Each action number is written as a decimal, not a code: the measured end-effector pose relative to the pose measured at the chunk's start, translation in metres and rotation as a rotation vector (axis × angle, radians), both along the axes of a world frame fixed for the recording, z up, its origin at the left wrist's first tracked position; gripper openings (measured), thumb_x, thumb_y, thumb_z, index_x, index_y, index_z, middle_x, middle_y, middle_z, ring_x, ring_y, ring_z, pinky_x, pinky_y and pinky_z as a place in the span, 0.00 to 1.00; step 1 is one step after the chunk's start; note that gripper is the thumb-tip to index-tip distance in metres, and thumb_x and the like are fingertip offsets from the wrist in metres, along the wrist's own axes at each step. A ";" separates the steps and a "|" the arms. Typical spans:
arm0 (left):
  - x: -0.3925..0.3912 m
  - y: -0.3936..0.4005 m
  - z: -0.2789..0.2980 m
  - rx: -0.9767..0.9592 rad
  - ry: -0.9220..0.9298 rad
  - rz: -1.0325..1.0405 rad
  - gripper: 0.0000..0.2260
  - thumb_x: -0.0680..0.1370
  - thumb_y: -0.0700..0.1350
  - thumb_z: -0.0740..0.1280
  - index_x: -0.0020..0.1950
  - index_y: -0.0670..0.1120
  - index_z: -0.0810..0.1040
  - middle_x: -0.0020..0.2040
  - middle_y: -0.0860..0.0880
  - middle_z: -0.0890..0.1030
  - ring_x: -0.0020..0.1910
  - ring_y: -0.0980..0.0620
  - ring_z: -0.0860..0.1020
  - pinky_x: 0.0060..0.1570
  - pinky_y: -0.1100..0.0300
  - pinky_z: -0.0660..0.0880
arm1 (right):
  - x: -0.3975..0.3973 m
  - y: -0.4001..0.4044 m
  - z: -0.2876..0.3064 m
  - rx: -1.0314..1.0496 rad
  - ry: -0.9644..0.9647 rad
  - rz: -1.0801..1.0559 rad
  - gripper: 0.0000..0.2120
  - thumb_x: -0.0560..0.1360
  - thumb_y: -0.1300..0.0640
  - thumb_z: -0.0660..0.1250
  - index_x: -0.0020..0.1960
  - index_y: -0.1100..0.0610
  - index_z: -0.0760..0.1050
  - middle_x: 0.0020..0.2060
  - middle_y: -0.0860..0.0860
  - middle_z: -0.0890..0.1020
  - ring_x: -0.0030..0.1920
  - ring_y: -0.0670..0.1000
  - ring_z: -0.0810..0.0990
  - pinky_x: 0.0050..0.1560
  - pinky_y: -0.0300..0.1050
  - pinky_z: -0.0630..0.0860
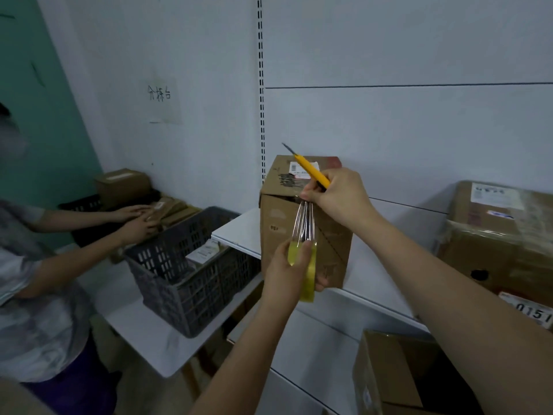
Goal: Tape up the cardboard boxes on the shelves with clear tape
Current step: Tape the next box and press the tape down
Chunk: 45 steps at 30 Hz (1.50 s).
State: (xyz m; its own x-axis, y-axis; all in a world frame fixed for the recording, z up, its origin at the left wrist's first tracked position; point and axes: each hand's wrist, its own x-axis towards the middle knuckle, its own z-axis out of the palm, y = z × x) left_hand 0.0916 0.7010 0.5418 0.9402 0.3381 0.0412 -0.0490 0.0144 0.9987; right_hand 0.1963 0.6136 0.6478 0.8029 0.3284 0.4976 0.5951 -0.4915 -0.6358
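Cardboard box [302, 223] stands upright on the white shelf [368, 265], centre frame. Left hand [287, 271] grips the yellowish tape roll [308, 271] at the box's front; at its 12 o'clock, right hand [338, 196] pinches the stretched tape strip [303, 223] while holding a yellow utility knife [311, 170].

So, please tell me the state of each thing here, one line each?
Tape roll: held in left hand, strip pulled out.
Tape strip: stretched up to right hand, uncut.
Yellow knife: gripped in right hand, blade out.
Tall box: upright on shelf, top flap not flat.
Grey crate: open, holding parcels.
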 end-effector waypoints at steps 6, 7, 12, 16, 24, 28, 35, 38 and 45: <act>0.017 -0.003 0.021 0.003 0.143 0.017 0.26 0.75 0.67 0.64 0.63 0.50 0.72 0.45 0.44 0.86 0.41 0.42 0.86 0.47 0.51 0.83 | 0.016 0.001 0.008 0.041 0.048 0.026 0.06 0.72 0.54 0.76 0.41 0.54 0.81 0.34 0.44 0.79 0.36 0.41 0.77 0.37 0.34 0.71; 0.020 -0.002 0.024 0.024 0.146 0.035 0.33 0.69 0.72 0.65 0.65 0.51 0.72 0.50 0.46 0.85 0.46 0.40 0.85 0.51 0.47 0.82 | 0.018 0.000 0.012 0.041 0.063 0.036 0.06 0.73 0.54 0.76 0.43 0.55 0.81 0.34 0.45 0.80 0.35 0.42 0.77 0.37 0.34 0.71; 0.028 0.001 0.022 -0.044 0.163 0.069 0.20 0.76 0.64 0.66 0.62 0.55 0.69 0.57 0.48 0.79 0.45 0.40 0.85 0.48 0.46 0.83 | 0.025 0.003 0.015 -0.005 0.105 0.058 0.10 0.74 0.53 0.74 0.46 0.60 0.81 0.40 0.56 0.84 0.37 0.50 0.82 0.46 0.46 0.80; 0.033 0.000 0.012 -0.096 0.160 0.091 0.13 0.80 0.58 0.65 0.62 0.55 0.70 0.55 0.49 0.77 0.37 0.41 0.86 0.46 0.45 0.84 | 0.030 0.010 0.013 -0.139 0.001 0.003 0.09 0.73 0.50 0.74 0.42 0.56 0.82 0.37 0.52 0.84 0.39 0.50 0.82 0.46 0.49 0.80; 0.038 0.002 0.010 -0.073 0.165 0.142 0.14 0.81 0.58 0.64 0.62 0.54 0.69 0.54 0.49 0.77 0.35 0.43 0.86 0.47 0.44 0.83 | 0.029 0.021 0.012 -0.453 -0.234 -0.117 0.09 0.75 0.45 0.72 0.44 0.50 0.77 0.40 0.47 0.77 0.43 0.51 0.78 0.38 0.43 0.67; 0.038 0.003 0.012 -0.073 0.191 0.169 0.20 0.74 0.64 0.66 0.60 0.55 0.69 0.56 0.46 0.79 0.44 0.39 0.85 0.49 0.42 0.82 | 0.041 0.010 0.009 -0.414 -0.296 -0.124 0.32 0.69 0.39 0.74 0.68 0.50 0.72 0.62 0.50 0.71 0.56 0.54 0.77 0.45 0.48 0.73; 0.042 0.002 0.012 -0.047 0.169 0.186 0.22 0.69 0.68 0.66 0.55 0.57 0.70 0.52 0.50 0.78 0.52 0.41 0.82 0.55 0.40 0.79 | 0.030 -0.007 -0.001 -0.495 -0.390 0.044 0.23 0.72 0.33 0.67 0.62 0.44 0.76 0.55 0.42 0.79 0.55 0.48 0.75 0.45 0.46 0.71; 0.042 -0.001 0.012 -0.070 0.126 0.226 0.21 0.72 0.64 0.68 0.59 0.54 0.69 0.54 0.48 0.78 0.47 0.41 0.84 0.48 0.45 0.82 | 0.031 -0.005 -0.004 -0.607 -0.391 -0.001 0.25 0.72 0.36 0.69 0.66 0.44 0.74 0.61 0.44 0.77 0.62 0.51 0.73 0.50 0.48 0.72; 0.019 -0.005 -0.013 -0.223 -0.115 0.119 0.18 0.78 0.44 0.71 0.64 0.53 0.67 0.58 0.42 0.78 0.42 0.46 0.85 0.35 0.47 0.83 | 0.032 -0.004 -0.003 -0.605 -0.386 0.010 0.26 0.73 0.36 0.69 0.67 0.46 0.73 0.63 0.45 0.77 0.64 0.51 0.73 0.49 0.47 0.69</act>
State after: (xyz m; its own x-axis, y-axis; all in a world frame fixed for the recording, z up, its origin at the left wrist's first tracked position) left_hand 0.1109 0.6957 0.5289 0.8868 0.4585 0.0579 -0.1767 0.2207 0.9592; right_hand 0.2283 0.6097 0.6451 0.6016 0.6433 0.4736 0.7291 -0.6844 0.0033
